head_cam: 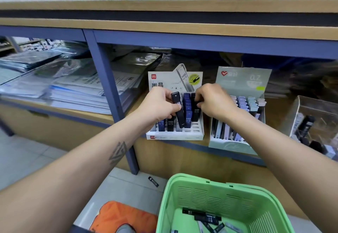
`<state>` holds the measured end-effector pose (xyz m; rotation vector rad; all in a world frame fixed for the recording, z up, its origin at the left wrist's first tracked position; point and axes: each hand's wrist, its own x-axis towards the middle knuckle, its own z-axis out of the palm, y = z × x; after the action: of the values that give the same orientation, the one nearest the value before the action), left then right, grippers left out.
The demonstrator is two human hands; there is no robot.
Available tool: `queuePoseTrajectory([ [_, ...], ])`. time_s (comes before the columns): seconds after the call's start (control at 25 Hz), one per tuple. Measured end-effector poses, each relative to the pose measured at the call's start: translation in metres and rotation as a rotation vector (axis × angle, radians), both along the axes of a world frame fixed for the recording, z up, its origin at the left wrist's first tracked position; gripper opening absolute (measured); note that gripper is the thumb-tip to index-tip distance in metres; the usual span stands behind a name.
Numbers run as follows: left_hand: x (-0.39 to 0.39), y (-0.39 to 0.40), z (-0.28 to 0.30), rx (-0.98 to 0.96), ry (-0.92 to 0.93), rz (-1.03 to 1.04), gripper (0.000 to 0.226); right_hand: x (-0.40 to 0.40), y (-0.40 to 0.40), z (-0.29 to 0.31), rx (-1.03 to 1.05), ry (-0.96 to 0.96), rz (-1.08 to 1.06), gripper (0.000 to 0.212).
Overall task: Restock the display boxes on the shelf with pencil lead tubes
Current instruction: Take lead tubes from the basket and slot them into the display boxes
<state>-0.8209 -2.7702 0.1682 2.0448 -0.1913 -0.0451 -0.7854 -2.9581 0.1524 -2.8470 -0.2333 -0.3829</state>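
A white display box point(175, 136) stands on the shelf with blue and black HB 0.5 lead tubes in its slots. My left hand point(158, 104) grips a black lead tube point(178, 112), tilted over the box's middle rows. My right hand point(213, 101) pinches another black tube point(196, 112) at the box's right column. A pale green display box point(228, 144) with pastel tubes stands just right of it.
A green basket point(225, 201) below holds several loose lead tubes. One black tube point(153, 181) lies on the floor by the blue shelf post point(109, 95). A clear bin point(314, 123) sits at the far right. Plastic-wrapped paper stacks fill the left shelf.
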Motion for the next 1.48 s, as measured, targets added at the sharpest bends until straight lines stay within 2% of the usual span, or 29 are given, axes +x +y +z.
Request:
queuePoseTrajectory([
  [0.2, 0.003, 0.002, -0.002, -0.027, 0.04, -0.021, 0.015, 0.003, 0.008, 0.006, -0.184, 0.061, -0.018, 0.019],
  [0.28, 0.004, 0.002, -0.003, -0.034, 0.067, -0.037, 0.014, 0.004, 0.007, 0.009, -0.172, 0.078, -0.012, 0.023],
  [0.32, 0.005, 0.001, -0.003, -0.035, 0.077, -0.049, 0.015, 0.004, 0.005, 0.013, -0.06, 0.079, 0.011, 0.024],
  [0.44, 0.005, -0.003, -0.004, -0.062, 0.067, -0.07, 0.015, -0.011, 0.008, 0.031, 0.607, 0.178, 0.144, 0.017],
  [0.48, 0.006, -0.004, -0.005, -0.061, 0.049, -0.065, 0.017, -0.017, 0.01, 0.035, 0.723, 0.214, 0.196, 0.016],
  [0.56, 0.007, -0.006, -0.006, -0.03, 0.005, -0.057, 0.029, -0.025, 0.012, 0.041, 0.638, 0.186, 0.258, 0.013],
  [0.68, 0.008, -0.013, -0.007, 0.062, -0.066, -0.098, 0.039, -0.028, 0.001, 0.048, 0.509, 0.155, 0.217, 0.006],
  [0.8, 0.012, -0.009, -0.008, 0.485, -0.366, -0.081, 0.027, -0.026, -0.012, 0.047, 0.329, 0.159, 0.149, 0.004],
  [0.88, 0.017, -0.004, -0.014, 0.68, -0.508, -0.139, 0.029, -0.021, -0.014, 0.036, 0.169, 0.151, 0.119, 0.004],
  [0.96, 0.018, -0.001, -0.027, 0.788, -0.497, -0.224, 0.036, -0.015, -0.011, 0.026, 0.115, 0.128, 0.082, 0.006],
  [1.08, 0.018, 0.002, -0.041, 0.905, -0.429, -0.316, 0.051, -0.009, -0.009, 0.018, 0.138, 0.118, 0.061, 0.006],
  [1.16, 0.02, 0.005, -0.045, 0.946, -0.451, -0.333, 0.052, -0.009, -0.009, 0.018, 0.146, 0.133, 0.076, 0.007],
  [1.32, 0.023, 0.004, -0.046, 0.891, -0.472, -0.3, 0.038, -0.01, -0.006, 0.016, 0.152, 0.158, 0.117, 0.007],
  [1.48, 0.025, 0.002, -0.049, 0.889, -0.493, -0.291, 0.033, -0.001, -0.003, 0.009, 0.116, 0.105, 0.077, 0.017],
])
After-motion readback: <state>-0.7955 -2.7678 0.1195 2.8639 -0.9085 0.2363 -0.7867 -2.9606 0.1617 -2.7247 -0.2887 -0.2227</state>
